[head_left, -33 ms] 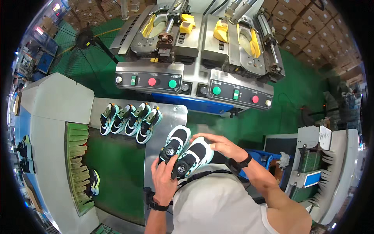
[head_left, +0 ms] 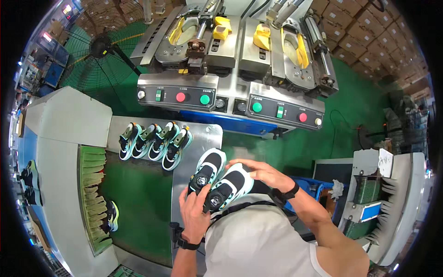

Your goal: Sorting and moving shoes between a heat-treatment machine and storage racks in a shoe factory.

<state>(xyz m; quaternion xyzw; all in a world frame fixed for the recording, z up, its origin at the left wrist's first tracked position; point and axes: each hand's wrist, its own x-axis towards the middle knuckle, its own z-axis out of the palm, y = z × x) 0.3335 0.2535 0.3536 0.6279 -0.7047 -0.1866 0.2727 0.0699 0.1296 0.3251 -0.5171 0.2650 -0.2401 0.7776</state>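
Two black-and-white shoes lay side by side on the metal counter, close to the person's chest. The left hand gripped their heels, fingers curled round them; the right hand rested spread over the right shoe's toe. Four more shoes stood in a row further along, below the press machine

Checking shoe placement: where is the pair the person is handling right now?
In the head view, the pair of shoes lies low centre on the metal table, between both hands, right of the row of four shoes.
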